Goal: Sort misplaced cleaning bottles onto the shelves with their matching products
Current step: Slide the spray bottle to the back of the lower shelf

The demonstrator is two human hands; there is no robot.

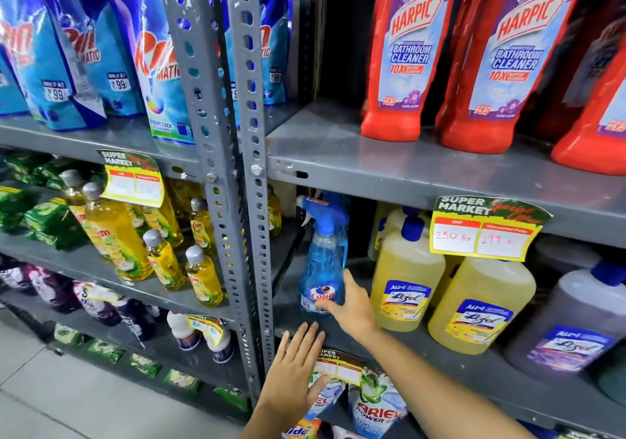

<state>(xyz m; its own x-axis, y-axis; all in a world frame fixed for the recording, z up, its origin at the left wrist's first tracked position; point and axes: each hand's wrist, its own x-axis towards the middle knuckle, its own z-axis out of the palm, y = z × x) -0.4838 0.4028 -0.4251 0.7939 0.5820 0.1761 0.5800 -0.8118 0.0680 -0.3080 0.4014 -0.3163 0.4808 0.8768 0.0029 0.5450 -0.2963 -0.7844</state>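
Observation:
A blue Colin spray bottle (321, 262) stands upright at the left end of the middle right-hand shelf (450, 357), next to yellow Lizol bottles (406, 269). My right hand (352, 306) is wrapped round the bottle's lower right side, thumb across the label and fingers behind it. My left hand (294, 367) lies flat with fingers apart on the front edge of that shelf, over a price tag, holding nothing. Red Harpic bathroom cleaner bottles (406, 55) fill the shelf above.
A grey perforated steel post (244, 167) divides the two shelf bays. The left bay holds blue Rin pouches (78, 49) on top and yellow Vim bottles (115, 235) below. A purple Lizol bottle (569, 323) stands far right. Ariel pouches (376, 408) sit below my hands.

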